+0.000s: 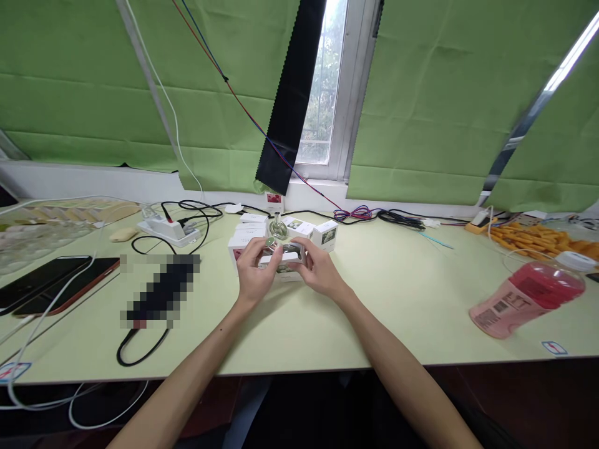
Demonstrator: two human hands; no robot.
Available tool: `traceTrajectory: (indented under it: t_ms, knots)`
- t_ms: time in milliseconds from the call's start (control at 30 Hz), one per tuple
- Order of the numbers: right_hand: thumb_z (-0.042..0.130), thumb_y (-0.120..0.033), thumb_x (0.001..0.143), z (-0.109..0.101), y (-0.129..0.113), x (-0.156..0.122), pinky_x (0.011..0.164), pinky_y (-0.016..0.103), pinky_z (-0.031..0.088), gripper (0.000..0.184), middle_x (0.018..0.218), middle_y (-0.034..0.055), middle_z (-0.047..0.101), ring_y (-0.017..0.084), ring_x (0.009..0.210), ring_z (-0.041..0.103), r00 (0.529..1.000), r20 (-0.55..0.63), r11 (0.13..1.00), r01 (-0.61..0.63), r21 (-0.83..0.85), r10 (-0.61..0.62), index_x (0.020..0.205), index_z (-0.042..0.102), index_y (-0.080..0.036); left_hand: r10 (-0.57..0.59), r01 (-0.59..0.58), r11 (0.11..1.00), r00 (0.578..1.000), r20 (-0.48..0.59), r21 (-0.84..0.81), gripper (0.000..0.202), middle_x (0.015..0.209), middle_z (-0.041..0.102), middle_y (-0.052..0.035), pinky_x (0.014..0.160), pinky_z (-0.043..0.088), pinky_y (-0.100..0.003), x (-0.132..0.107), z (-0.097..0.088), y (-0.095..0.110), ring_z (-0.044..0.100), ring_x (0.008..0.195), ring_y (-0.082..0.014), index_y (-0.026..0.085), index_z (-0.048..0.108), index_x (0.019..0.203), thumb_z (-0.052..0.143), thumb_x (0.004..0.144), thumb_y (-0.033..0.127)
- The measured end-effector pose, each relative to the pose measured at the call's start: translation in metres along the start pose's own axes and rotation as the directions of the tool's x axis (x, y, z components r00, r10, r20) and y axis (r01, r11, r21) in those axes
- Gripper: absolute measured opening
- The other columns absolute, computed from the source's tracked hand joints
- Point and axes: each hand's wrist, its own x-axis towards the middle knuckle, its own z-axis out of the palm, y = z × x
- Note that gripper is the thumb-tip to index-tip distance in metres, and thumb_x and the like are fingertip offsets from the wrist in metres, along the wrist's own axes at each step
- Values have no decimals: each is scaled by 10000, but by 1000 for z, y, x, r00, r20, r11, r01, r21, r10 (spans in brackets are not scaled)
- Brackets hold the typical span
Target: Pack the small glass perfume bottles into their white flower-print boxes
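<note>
Both of my hands grip a small white box (pixel 292 275) with a picture printed on its front, just above the pale table. My left hand (pixel 256 269) is closed on its left side, thumb across the front. At the right side, my right hand (pixel 321 269) is closed with its fingers along the edge. The box's top looks dark, and I cannot make out what is inside. Directly behind stands a small round clear glass bottle (pixel 278 229) with a narrow neck. White boxes (pixel 249 232) are stacked to the left, and another printed white box (pixel 324 236) stands to the right.
At right lies a pink-labelled bottle (pixel 510 302) near orange pieces (pixel 533 242). Left are a power strip (pixel 171 232), phones (pixel 60 284) and a pixelated dark object (pixel 161 290) by a black cable loop. Cables (pixel 360 214) run along the back, below green blinds (pixel 435 112).
</note>
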Motion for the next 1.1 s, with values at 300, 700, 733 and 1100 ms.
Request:
traceTrajectory:
  t_ms: [300,700,733,1100]
  knots:
    - [657,-305,875,-1,1,1,614,260,405,438,717,-49,522,129,587,453,1000,9,1000,-14,-12,14,1299,571,-228,-31,31,1000,999,8,-1,144,891,632,-34,720,514,-280,-1,1,-1,610,826,-153,203,678,893,682,886,347]
    - [637,-294,906,-1,0,1,672,271,427,432,806,-8,579,151,679,503,1000,17,999,11,-40,-10,1326,568,-222,-24,24,1000,1000,3,-10,107,892,618,-32,710,498,-279,-1,2,-1,587,815,-147,203,685,897,686,888,309]
    - [641,-300,906,0,1,1,690,280,436,444,827,2,590,162,707,516,1000,13,999,13,-49,-12,1336,564,-221,-21,21,1000,1000,-1,-11,102,891,619,-31,708,499,-278,-1,2,-2,586,814,-146,203,686,900,687,887,304]
    - [732,-384,865,9,9,0,869,430,489,703,1050,106,647,284,1009,520,998,-33,989,-64,-129,61,1479,447,-195,-23,26,998,997,-72,52,148,864,614,-26,701,505,-269,-1,2,-5,581,797,-143,197,651,865,670,895,340]
